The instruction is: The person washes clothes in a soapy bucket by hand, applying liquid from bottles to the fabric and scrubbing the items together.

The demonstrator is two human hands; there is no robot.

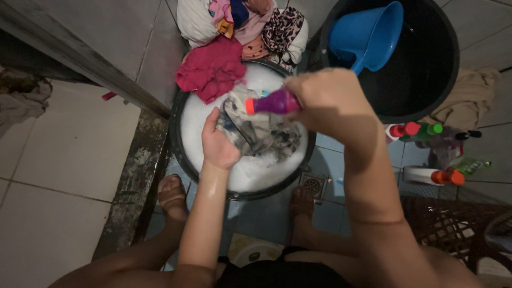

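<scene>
Over the sudsy basin, her right hand grips a purple bottle tipped toward 9 o'clock, while her left hand pins the grey cloth beneath it.

The purple bottle with its orange cap looks like smooth, glossy plastic. The grey patterned cloth is wet and limp, lying in white foam inside a dark plastic basin. The red garment looks like soft, matt fabric. The blue dipper is shiny plastic. The floor tiles are smooth with a dull sheen; the drain grate is metal.
</scene>
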